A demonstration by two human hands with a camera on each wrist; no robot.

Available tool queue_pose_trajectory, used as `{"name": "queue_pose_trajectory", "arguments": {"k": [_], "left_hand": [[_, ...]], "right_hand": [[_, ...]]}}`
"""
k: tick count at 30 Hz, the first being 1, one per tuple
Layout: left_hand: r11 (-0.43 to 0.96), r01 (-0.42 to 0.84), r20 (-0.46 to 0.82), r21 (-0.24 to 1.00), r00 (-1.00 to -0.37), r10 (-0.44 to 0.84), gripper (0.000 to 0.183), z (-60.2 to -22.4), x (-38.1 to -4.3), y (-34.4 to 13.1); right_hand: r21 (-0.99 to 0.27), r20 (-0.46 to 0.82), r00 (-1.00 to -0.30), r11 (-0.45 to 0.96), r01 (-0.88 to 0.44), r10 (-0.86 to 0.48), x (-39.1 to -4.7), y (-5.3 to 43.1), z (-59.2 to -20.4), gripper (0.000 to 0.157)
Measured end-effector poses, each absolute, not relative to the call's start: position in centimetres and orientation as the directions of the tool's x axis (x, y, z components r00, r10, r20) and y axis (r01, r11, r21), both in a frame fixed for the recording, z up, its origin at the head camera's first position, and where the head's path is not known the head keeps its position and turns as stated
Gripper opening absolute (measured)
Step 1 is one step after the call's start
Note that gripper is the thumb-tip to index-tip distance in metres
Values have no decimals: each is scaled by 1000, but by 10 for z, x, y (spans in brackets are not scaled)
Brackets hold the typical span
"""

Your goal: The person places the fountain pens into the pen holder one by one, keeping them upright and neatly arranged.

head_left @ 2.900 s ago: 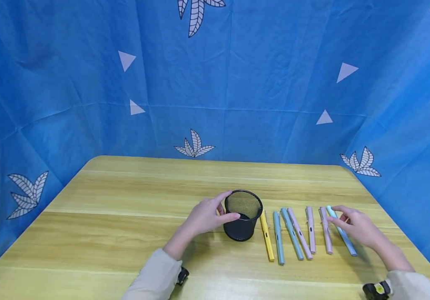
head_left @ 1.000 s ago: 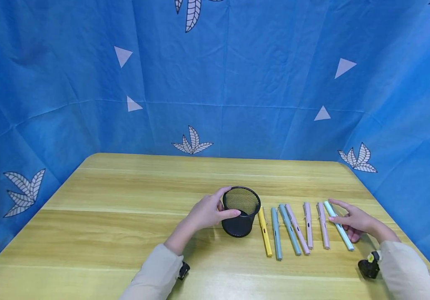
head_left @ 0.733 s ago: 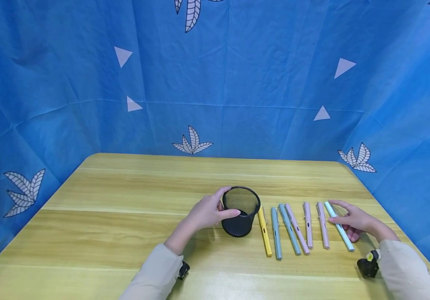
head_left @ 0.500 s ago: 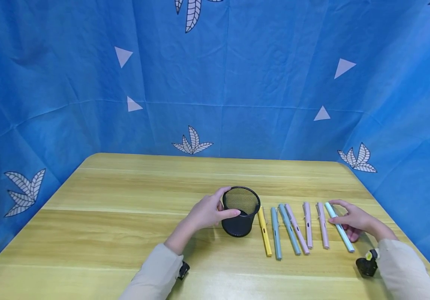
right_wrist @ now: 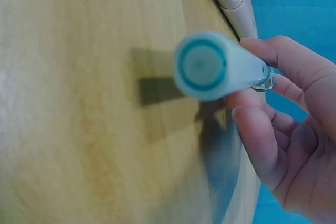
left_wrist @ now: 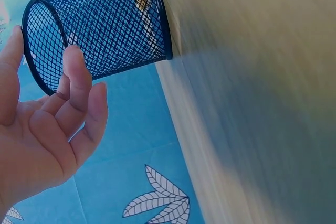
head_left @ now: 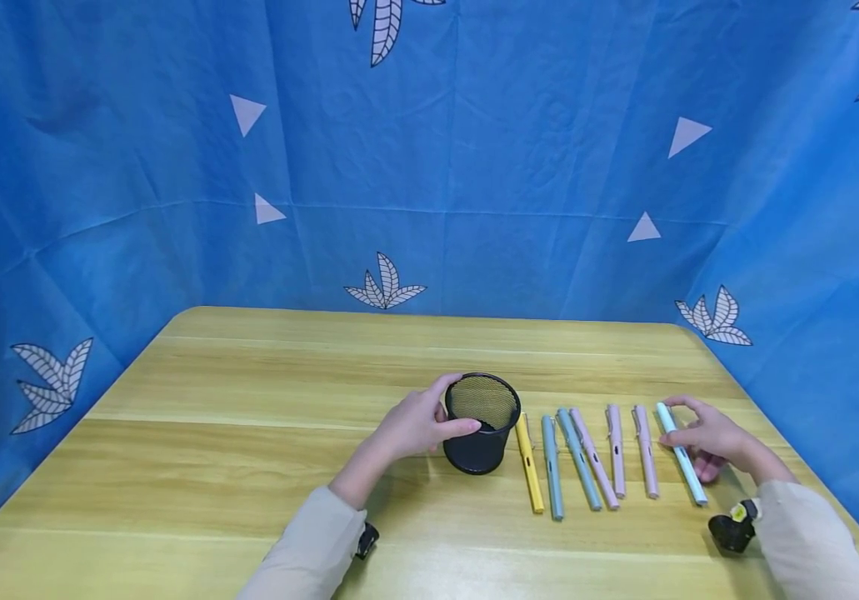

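Observation:
My left hand point(head_left: 417, 423) holds the rim of a black mesh pen holder point(head_left: 476, 454), thumb on the near side and index finger toward the far side. In the left wrist view the pen holder point(left_wrist: 115, 30) stands on the table, with the other fingers bent beside its wall. At the right end of a row of pens, my right hand point(head_left: 714, 437) pinches a light blue pen point(head_left: 686, 471) between thumb and fingers. The right wrist view looks at the end of this pen point(right_wrist: 202, 66), its clip near the fingertips and its shadow on the wood.
Left of the light blue pen lie two lilac pens point(head_left: 646, 454) roughly parallel. Another lilac pen point(head_left: 597, 467) slants against a teal one point(head_left: 581, 462). A second teal pen point(head_left: 552, 471) and a yellow pen point(head_left: 530, 467) lie nearest the holder. A blue curtain point(head_left: 444, 167) hangs behind the table.
My right hand has come down around the light blue pen, and its fingers have drawn in on it. The pen's far end has shifted slightly right. The left hand and holder keep their place.

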State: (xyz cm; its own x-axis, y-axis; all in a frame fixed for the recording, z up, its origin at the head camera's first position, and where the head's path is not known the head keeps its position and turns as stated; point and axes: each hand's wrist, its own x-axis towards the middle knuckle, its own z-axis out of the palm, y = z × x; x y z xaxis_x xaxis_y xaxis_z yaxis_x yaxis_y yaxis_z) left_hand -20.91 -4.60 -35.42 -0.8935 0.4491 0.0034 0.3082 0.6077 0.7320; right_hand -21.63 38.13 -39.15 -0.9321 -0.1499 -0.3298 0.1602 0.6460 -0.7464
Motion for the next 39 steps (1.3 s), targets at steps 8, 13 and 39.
{"name": "queue_pose_trajectory", "arguments": {"k": [8,13,39], "left_hand": [[589,311,11,746,-890,456,76,-356,-210,-46],[571,310,14,760,-886,463,75,-356,-210,-46],[538,296,22,789,-889,457,75,-355,-211,-47]], "right_hand": [[-791,-282,-947,596,139,-153,-214,379,-389,72],[-825,-237,-958,555,109,-164,-215,373,-386,70],[-938,-29,-994,346,-11,-109,-217,330,-357,72]]}}
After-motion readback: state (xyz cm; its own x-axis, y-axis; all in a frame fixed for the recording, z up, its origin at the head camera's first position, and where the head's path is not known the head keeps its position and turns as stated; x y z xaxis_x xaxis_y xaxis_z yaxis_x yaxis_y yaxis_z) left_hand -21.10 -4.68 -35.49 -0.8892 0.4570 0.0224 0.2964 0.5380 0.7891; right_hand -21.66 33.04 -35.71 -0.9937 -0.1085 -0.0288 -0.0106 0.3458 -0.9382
